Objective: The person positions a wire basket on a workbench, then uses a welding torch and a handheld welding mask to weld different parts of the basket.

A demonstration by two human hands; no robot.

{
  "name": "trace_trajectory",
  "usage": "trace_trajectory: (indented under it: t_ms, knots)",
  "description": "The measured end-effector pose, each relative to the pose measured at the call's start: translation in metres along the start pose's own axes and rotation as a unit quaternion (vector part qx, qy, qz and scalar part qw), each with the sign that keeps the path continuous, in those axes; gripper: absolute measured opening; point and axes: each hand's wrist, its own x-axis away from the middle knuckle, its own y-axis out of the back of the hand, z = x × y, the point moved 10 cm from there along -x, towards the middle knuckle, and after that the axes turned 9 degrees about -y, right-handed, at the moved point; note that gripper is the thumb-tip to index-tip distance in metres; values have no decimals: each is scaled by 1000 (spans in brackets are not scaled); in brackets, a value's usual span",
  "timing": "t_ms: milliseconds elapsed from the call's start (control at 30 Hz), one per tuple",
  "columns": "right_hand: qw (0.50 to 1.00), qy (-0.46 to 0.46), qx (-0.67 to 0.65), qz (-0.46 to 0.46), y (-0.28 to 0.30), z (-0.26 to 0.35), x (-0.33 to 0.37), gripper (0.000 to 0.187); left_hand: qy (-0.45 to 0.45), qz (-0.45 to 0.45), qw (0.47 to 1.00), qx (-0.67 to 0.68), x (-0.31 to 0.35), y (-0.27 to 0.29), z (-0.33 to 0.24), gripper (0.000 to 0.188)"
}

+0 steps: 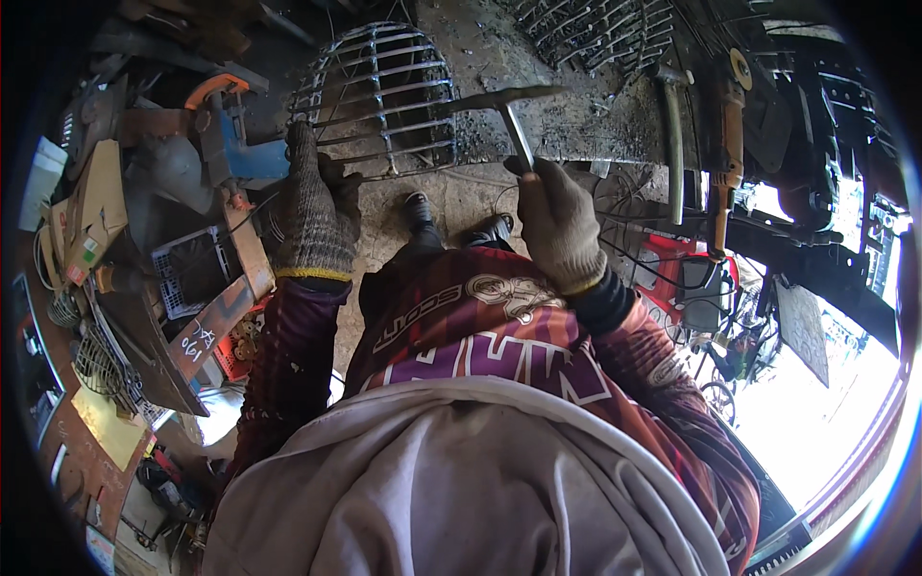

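Observation:
My left hand [322, 211], in a grey knit glove with a yellow cuff edge, is closed at the lower left corner of a welded metal grille [382, 113]. The grille has a rounded outline with several parallel bars and a cross rod. It lies partly on the dark workbench [595, 125] and juts over its near edge. In my gloved right hand [559, 223] is a chipping hammer [521, 137], gripped by its metal handle. The hammer's long, narrow head hangs above the bench, just right of the grille.
On the bench's right side lie another hammer [675, 144] and an orange angle grinder [732, 144]. Metal rods [600, 34] are heaped at the far side. A blue and orange tool [230, 144] stands left of my left hand. Cables [624, 206] hang below the bench.

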Motion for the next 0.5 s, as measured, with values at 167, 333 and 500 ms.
trace_trajectory:
  t_ms: [167, 333, 500]
  knots:
    - [998, -8, -49, -47, 16, 8, 13, 22, 20, -15, 999, -29, 7, -2, -2, 32]
    - [999, -23, -34, -25, 9, -6, 1, 22, 0, -23, 1000, 3, 6, -5, -3, 34]
    - [991, -33, -122, -40, 19, 1, 15, 22, 33, 16, 999, -26, 13, -8, 0, 36]
